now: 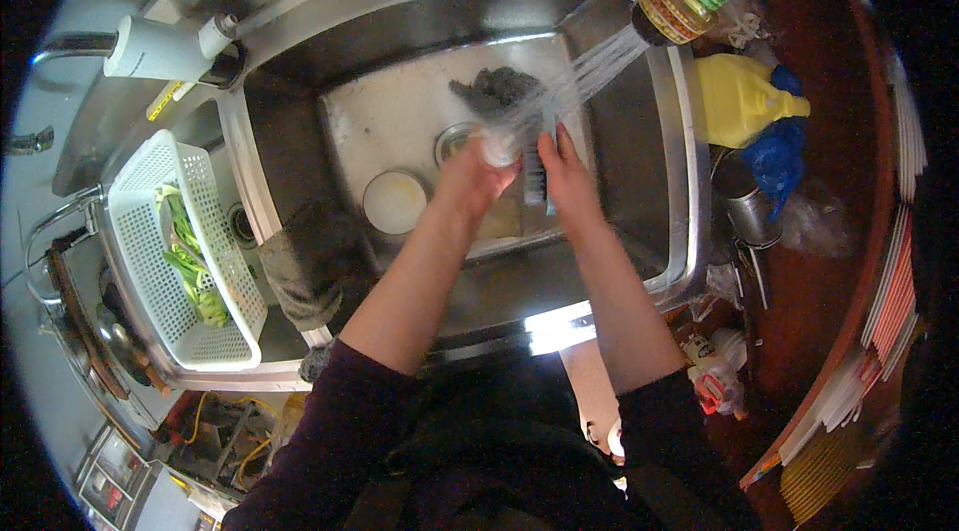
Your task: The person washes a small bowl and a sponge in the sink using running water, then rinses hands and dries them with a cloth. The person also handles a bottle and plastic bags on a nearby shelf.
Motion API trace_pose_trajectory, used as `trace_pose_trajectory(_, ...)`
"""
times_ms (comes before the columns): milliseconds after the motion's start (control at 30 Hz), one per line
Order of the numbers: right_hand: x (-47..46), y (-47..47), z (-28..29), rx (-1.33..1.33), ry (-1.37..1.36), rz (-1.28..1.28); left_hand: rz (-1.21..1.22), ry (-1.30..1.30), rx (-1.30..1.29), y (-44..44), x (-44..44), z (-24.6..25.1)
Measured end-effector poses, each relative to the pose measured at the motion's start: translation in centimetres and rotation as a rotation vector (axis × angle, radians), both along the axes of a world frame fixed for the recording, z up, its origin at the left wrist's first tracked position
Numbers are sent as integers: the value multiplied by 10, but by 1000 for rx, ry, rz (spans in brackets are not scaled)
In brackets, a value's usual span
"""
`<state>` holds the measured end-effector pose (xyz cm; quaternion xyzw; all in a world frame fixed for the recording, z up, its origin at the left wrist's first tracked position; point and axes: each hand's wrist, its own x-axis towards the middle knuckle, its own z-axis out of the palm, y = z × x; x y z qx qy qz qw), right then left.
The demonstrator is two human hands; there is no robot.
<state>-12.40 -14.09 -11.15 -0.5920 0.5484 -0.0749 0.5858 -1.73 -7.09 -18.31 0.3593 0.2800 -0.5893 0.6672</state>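
Water sprays from the faucet's filter head [674, 6] down into a stainless steel sink. Under the stream, above the drain, my left hand [472, 171] is closed around a small whitish thing [500, 149], blurred by water. To its right, my right hand [571, 175] holds a brush with dark bristles [535, 171] and a pale blue back, upright in the picture. A dark scouring pad or cloth [496, 90] lies on the sink floor just beyond the hands. At the lower left of the drain rests a round white lid or dish [395, 202].
A white perforated basket [225, 246] with green vegetables [191, 261] stands left of the sink. A dark cloth [300, 269] hangs over the divider. Paper roll [153, 51] is at upper left. Yellow jug [738, 100], blue plastic bag [775, 164] and metal can [751, 212] stand at right.
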Motion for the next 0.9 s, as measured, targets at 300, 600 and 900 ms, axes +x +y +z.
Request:
trace_pose_trajectory(300, -9, 2, -41, -48, -109, -181, -76, -165, 23, -6, -5, 7)
trace_pose_trajectory(600, -6, 7, 3, -456, 20, 83, -442, -798, 236, -6, 9, 5)
trace_pose_trajectory(900, -34, 12, -3, -883, 16, 576, -342, -690, 310, -3, 7, -9)
